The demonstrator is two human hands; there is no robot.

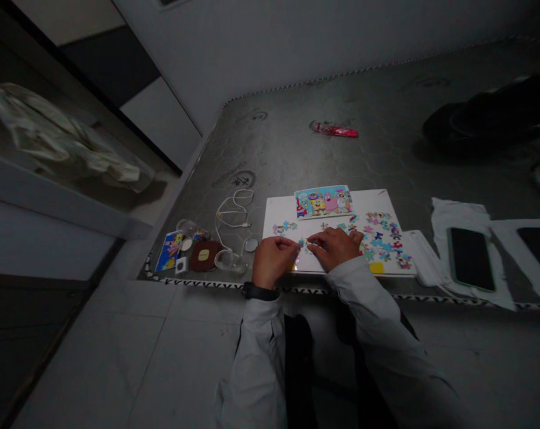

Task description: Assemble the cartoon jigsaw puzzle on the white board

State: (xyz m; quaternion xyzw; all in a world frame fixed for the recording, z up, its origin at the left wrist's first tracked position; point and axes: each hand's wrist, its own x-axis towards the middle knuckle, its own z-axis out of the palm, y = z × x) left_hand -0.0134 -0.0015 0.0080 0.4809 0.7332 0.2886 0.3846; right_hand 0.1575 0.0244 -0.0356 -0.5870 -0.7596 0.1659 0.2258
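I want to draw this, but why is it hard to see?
In the head view, the light is dim, though the white board stands out; in that view, the puzzle pieces look tiny and blurry, and the black thing at upper right fades into darkness.

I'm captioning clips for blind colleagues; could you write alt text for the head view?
A person's left hand and right hand, fingertips close together, work among jigsaw pieces on a white board. A cartoon picture card lies toward the board's far edge; left of the board are a white cable and brown case, right of it a phone.
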